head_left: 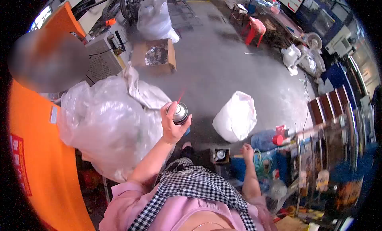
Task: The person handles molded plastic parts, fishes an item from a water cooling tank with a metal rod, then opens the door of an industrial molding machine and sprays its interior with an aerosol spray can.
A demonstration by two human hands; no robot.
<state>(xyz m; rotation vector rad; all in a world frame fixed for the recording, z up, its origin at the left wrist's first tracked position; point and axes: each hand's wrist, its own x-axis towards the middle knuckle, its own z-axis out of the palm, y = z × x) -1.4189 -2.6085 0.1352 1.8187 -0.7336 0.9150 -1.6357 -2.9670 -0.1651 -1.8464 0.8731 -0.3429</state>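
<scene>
My left hand (pixel 175 125) is wrapped round a spray can (pixel 180 113) with a silver top and a thin red straw that points up. It is raised in front of a large clear plastic bag (pixel 115 119) on the left. My right hand (pixel 247 151) is lower on the right, its fingers curled together; anything in them is too small to make out. Just above it stands an open white sack (pixel 236 116). A large bottle (pixel 263 140) with a red cap lies beside this hand. Below the sack is a small open box (pixel 220 155) with a round metal thing inside.
An orange machine panel (pixel 43 151) borders the left side. An open cardboard box (pixel 170 58) of dark round pieces sits on the floor ahead, near another plastic bag (pixel 155 18). Metal racks (pixel 298 167) stand at the right; a red stool (pixel 254 30) is farther back.
</scene>
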